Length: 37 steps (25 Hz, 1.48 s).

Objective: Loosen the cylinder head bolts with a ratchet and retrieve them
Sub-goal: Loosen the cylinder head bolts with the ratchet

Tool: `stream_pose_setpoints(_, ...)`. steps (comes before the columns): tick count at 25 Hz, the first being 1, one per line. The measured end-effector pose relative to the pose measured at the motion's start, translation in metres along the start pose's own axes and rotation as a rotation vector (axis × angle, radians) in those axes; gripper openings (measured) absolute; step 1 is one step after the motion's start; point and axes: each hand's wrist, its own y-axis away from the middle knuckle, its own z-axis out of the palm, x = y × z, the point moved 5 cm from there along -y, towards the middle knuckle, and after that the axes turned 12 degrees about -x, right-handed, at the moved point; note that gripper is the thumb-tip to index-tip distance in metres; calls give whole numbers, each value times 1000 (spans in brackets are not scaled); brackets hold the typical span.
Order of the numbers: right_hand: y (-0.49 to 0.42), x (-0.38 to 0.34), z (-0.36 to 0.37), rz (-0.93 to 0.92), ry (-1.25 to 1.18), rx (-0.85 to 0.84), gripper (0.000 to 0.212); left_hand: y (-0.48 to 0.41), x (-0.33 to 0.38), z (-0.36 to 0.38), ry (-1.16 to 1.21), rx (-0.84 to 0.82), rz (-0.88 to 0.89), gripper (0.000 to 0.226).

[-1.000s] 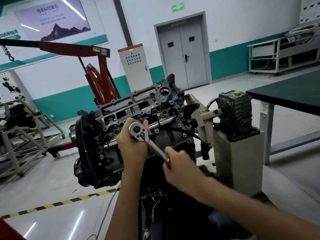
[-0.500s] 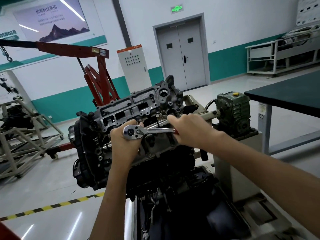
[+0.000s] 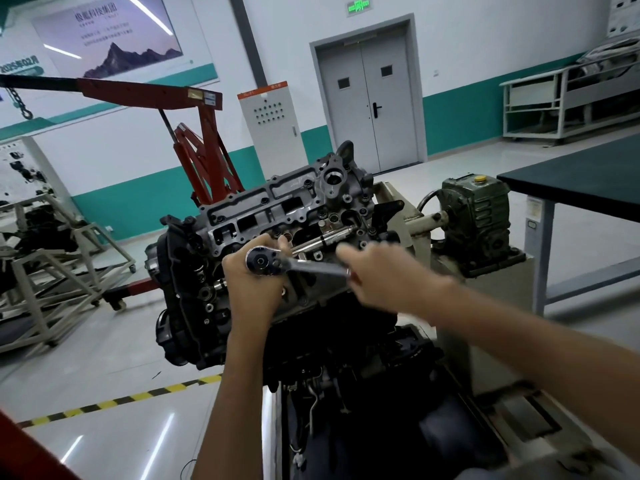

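Note:
A dark grey cylinder head (image 3: 277, 216) sits tilted on an engine held by a stand. A chrome ratchet (image 3: 294, 265) lies across its face, the round head at the left and the handle running right. My left hand (image 3: 252, 285) cups the ratchet head from below, holding it against the cylinder head. My right hand (image 3: 388, 275) grips the red-tipped handle end and is blurred by motion. The bolt under the ratchet head is hidden. Other small bolts (image 3: 360, 244) show on the cylinder head's face.
A green gearbox (image 3: 478, 209) on a grey pedestal stands to the right of the engine. A dark-topped table (image 3: 581, 178) is at far right. A red engine crane (image 3: 194, 147) stands behind at left, with metal frames (image 3: 52, 271) beside it. Yellow-black floor tape (image 3: 121, 400) runs below.
My right hand swung the ratchet handle up from low right to level, and now it has dropped slightly again. My left hand has stayed on the ratchet head.

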Motion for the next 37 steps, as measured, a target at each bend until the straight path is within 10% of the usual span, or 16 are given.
stream_pose_setpoints(4, -14, 7, -34, -10, 209, 65, 19, -1, 2, -6, -18, -65, -10, 49)
stream_pose_setpoints(12, 24, -74, 70, 213, -647, 13, 16, 8, 3, 11, 255, 220, -57, 41)
stream_pose_setpoints(21, -10, 5, -27, -11, 152, 51, 14, 4, -1, -5, -30, -13, -44, 44)
stream_pose_setpoints(25, 18, -34, 35, 183, -251, 67, 19, 15, 6, 4, 68, 246, -62, 38)
stream_pose_setpoints(29, 25, -73, 75, 212, -750, 4, 14, 6, 3, 15, 317, 161, -122, 40)
stream_pose_setpoints(37, -10, 20, -33, -24, 186, 43, 21, -8, 7, 1, -87, -247, 63, 49)
